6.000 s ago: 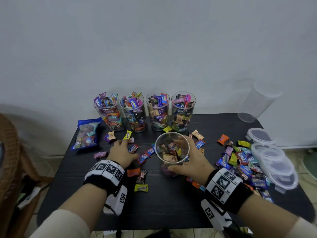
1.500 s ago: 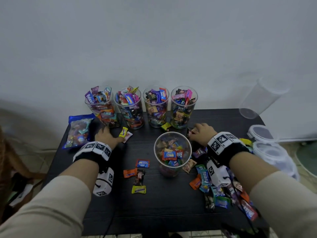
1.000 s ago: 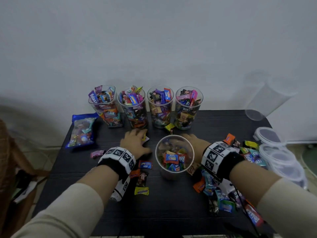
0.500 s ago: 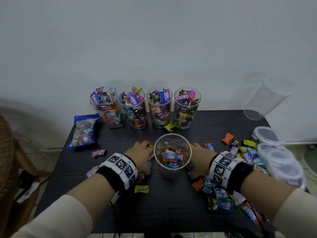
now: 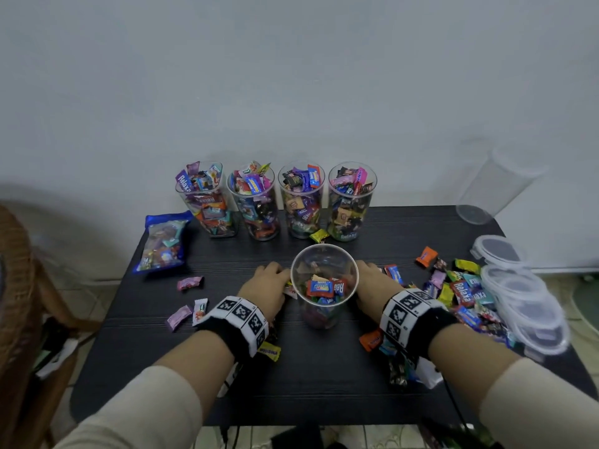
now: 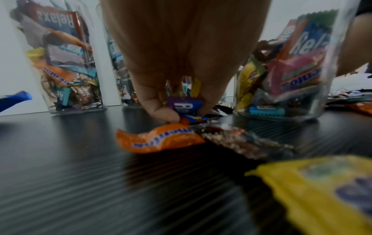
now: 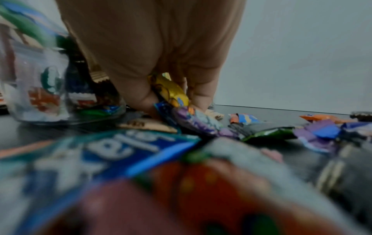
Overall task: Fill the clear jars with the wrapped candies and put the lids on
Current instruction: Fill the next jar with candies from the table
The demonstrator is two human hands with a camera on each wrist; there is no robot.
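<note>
jar (image 5: 324, 286), hands gripping candies either side

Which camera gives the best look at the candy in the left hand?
The left wrist view: the left hand pinches a purple wrapped candy at its fingertips. The head view shows only the hand's back; the right wrist view doesn't show it.

Lighting's pretty dim and flat, kinda bluish, with a soft shadow on the wall (image 5: 81, 202) at left. Head view bends hard at the edges, and the lids (image 5: 525, 303) smear. Both wrist views are mushy up close: the yellow wrapper (image 6: 322, 190) and blue wrapper (image 7: 112, 152) are blobs. The counter (image 6: 80, 174) shows faint sheen.
</note>
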